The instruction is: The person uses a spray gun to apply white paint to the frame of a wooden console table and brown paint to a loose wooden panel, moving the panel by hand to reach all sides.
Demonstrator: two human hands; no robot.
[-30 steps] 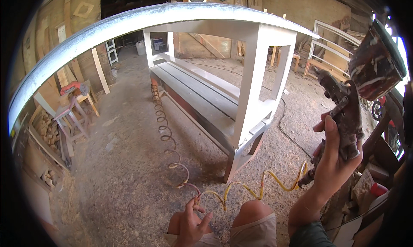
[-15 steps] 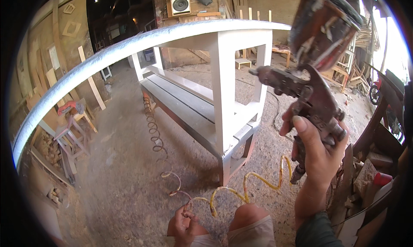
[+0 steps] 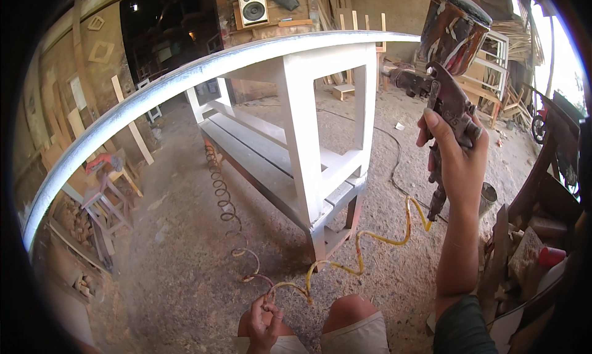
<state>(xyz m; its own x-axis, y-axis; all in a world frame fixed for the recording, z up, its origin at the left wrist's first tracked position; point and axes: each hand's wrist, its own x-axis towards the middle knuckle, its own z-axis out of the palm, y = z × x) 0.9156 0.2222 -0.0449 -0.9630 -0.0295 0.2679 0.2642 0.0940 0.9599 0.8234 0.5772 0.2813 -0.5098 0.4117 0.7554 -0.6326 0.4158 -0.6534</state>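
Note:
My right hand [image 3: 461, 160] is raised at the right, wrapped round the handle of a paint-stained spray gun [image 3: 453, 104] with a cup on top. The gun's nozzle faces left, towards the white table [image 3: 299, 132], and a pale haze hangs in front of it. From the gun's lower end a coiled air hose [image 3: 359, 255], yellow then dark, runs down to my left hand [image 3: 265, 326]. That hand, above my knee, has its fingers closed on the hose. The table stands on a low grey slatted bench [image 3: 253, 147]; its long white top edge bends across the view.
The hose's dark coils [image 3: 222, 194] hang beside the bench. A small stool [image 3: 106, 200] with a red cloth stands at the left. Scrap wood [image 3: 524, 255] is piled at the right, near a can [image 3: 487, 199]. A speaker [image 3: 253, 6] sits against the back wall.
My right hand and the spray gun have moved farther away from me, and the yellow hose has stretched with them. My left hand keeps its hold on the hose.

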